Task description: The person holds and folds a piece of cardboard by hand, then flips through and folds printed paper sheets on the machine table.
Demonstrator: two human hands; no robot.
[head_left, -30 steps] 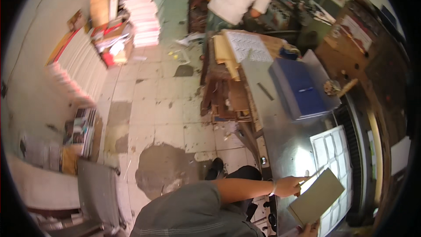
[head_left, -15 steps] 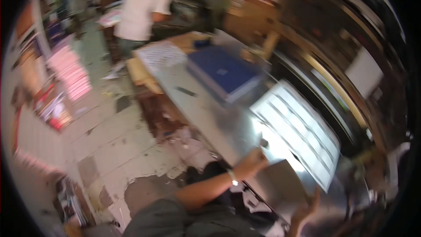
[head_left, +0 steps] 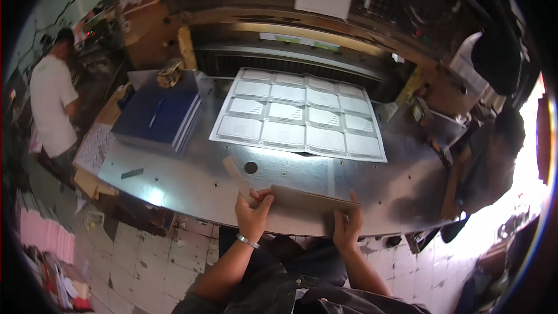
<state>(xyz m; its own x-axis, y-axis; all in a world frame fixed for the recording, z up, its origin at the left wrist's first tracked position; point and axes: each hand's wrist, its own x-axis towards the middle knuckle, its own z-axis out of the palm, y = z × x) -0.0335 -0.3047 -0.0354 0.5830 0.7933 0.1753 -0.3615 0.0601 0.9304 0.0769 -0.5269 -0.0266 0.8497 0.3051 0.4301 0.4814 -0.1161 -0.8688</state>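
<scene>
spanning left hand (head_left: 253, 214) to right hand (head_left: 347, 224): brown board (head_left: 305, 202) | each hand gripping 1 end

The left hand (head_left: 252, 215) and right hand (head_left: 349, 224) hold a board (head_left: 308, 204) by opposite ends above the table (head_left: 192, 171), a printed sheet (head_left: 296, 110) lying beyond, blue books (head_left: 138, 119) farther left.

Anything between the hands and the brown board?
Nothing visible: left hand at the left end of the brown board, right hand at its right end. A pale strip shows left of the board, not between.
</scene>
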